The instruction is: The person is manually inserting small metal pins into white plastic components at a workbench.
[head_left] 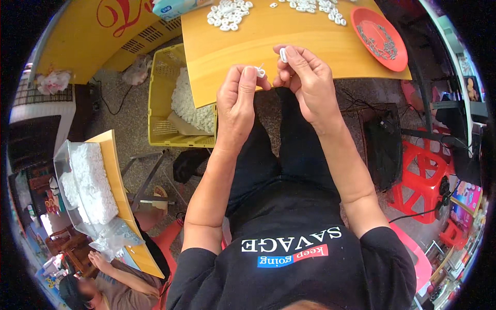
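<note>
Just over the near edge of the wooden table, both my hands are raised close together. My left hand pinches a small white plastic piece between thumb and fingers; a thin metal pin sticks up from it. Between the thumb and forefinger of my right hand is a white oval plastic piece with a dark slot. The two pieces are apart. Farther back lie loose piles of similar white oval pieces. A round red plate at the table's right holds many small metal pins.
Left of the table stands a yellow crate full of white pieces. A soft blue-and-white pack lies at the far left corner. Lower left, a person sits at another board beside a clear bin of white pieces. Red stools stand right.
</note>
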`<action>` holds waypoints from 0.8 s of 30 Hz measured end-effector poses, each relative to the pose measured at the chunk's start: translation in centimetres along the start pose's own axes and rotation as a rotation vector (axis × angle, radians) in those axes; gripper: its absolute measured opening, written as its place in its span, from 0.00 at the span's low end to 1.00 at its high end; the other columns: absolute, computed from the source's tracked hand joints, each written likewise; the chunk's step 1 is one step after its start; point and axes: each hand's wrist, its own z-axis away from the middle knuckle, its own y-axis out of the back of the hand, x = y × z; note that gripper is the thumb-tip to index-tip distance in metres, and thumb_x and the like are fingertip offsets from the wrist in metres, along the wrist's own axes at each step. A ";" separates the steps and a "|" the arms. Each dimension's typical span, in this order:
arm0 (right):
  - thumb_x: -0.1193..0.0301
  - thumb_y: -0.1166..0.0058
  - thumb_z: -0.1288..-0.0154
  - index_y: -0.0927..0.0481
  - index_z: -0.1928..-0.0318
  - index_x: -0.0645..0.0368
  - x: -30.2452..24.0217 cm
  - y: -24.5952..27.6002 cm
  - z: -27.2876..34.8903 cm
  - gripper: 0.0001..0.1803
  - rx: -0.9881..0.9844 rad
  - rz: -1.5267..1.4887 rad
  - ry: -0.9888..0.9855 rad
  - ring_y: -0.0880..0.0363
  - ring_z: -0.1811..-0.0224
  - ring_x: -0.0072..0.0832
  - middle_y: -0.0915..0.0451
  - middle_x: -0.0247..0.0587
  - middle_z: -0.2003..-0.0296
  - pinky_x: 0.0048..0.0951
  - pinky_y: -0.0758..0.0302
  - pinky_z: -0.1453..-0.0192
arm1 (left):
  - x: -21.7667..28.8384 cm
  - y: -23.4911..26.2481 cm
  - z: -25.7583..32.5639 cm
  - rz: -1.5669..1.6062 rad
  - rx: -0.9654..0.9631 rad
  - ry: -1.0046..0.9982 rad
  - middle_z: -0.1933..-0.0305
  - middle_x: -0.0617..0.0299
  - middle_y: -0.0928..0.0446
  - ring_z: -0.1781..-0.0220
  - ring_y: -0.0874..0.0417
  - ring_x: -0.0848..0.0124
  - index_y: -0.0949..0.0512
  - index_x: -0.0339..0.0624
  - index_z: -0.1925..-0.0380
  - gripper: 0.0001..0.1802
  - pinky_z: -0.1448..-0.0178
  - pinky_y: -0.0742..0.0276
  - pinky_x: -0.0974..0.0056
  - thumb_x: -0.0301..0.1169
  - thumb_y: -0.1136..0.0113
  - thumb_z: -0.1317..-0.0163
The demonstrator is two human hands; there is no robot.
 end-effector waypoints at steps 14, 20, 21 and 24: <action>0.66 0.50 0.28 0.21 0.52 0.63 -0.7 -0.1 0.6 0.13 -0.250 0.003 0.008 0.29 0.74 0.15 0.25 0.30 0.73 0.17 0.28 0.68 | 2.5 -0.5 0.2 -0.222 -0.117 -0.120 0.68 0.64 0.26 0.64 0.26 0.78 0.28 0.36 0.62 0.11 0.57 0.30 0.73 0.32 0.55 0.26; 0.65 0.47 0.30 0.21 0.56 0.62 -1.2 0.3 0.8 0.12 -0.238 -0.141 -0.090 0.28 0.74 0.15 0.25 0.30 0.73 0.18 0.27 0.69 | 2.1 -0.2 0.3 -0.305 -0.076 -0.141 0.68 0.65 0.26 0.64 0.26 0.78 0.27 0.36 0.63 0.10 0.57 0.30 0.73 0.32 0.53 0.27; 0.65 0.46 0.30 0.21 0.56 0.62 -1.2 0.7 0.9 0.13 -0.247 -0.054 -0.044 0.28 0.74 0.15 0.25 0.29 0.73 0.18 0.27 0.70 | 2.2 -0.2 0.4 -0.295 -0.071 -0.141 0.68 0.65 0.26 0.64 0.26 0.78 0.27 0.36 0.63 0.10 0.57 0.30 0.73 0.32 0.53 0.27; 0.65 0.44 0.32 0.21 0.55 0.62 -1.8 0.9 1.4 0.13 -0.262 0.126 0.062 0.28 0.74 0.14 0.24 0.28 0.73 0.17 0.28 0.70 | 2.7 -0.4 0.7 -0.304 -0.081 -0.117 0.68 0.65 0.26 0.64 0.26 0.79 0.27 0.36 0.63 0.11 0.58 0.31 0.73 0.33 0.52 0.27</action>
